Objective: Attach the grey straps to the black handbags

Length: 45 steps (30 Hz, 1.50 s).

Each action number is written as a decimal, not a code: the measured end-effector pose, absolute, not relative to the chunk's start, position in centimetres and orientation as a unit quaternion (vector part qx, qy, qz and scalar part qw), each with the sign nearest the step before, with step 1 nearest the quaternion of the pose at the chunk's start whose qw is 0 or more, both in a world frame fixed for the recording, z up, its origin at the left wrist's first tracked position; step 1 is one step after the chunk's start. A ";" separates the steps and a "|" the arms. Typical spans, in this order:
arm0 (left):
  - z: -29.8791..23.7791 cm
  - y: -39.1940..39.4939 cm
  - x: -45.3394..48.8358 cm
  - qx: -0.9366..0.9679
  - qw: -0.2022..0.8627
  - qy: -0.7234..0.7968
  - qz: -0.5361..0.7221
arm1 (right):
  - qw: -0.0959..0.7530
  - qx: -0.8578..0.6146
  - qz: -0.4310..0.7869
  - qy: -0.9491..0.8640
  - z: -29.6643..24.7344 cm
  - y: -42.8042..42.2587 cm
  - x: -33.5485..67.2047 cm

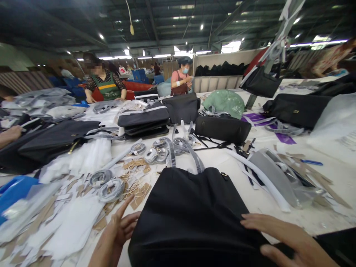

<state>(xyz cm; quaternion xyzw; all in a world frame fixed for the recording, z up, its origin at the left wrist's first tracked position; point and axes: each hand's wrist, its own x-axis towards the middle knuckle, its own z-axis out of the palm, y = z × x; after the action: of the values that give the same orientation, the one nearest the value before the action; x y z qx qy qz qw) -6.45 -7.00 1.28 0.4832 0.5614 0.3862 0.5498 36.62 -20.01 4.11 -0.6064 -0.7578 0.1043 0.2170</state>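
Observation:
A black handbag [191,211] lies on the white table right in front of me, its two plastic-wrapped handles [191,154] pointing away. At its left side is my left hand [118,226], thumb and fingers apart, the fingertips close to the bag's edge. My right hand [280,233] rests along the bag's right edge, fingers stretched out and the thumb spread. Neither hand grips the bag. Beside the left hand are coiled wrapped straps [111,190] and brown paper tags with strings [140,194].
White paper sheets [73,226] cover the left front. Several black bags [222,129] stand farther back. A white foam tube [263,180], grey padding and a blue pen [311,162] lie to the right. Two people [104,87] work across the table; another hand [9,136] is at far left.

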 end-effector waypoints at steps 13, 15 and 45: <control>-3.2 3.9 -1.6 0.608 0.588 0.482 0.229 | 0.178 -0.679 0.231 -0.674 -1.2 -4.6 38.6; -3.2 4.8 -1.3 0.621 0.587 0.472 0.218 | 0.190 -0.681 0.260 -0.658 -0.9 -3.9 38.6; -4.4 10.3 4.8 0.625 0.518 0.478 0.335 | 0.474 -0.757 0.354 -0.277 -1.6 -1.6 38.0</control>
<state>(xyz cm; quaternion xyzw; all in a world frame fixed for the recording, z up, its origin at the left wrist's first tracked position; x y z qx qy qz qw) 4.79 10.34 -4.37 0.6253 0.4782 0.3351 0.5178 38.02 -1.61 -1.65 -0.7568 -0.2772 0.3539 0.4745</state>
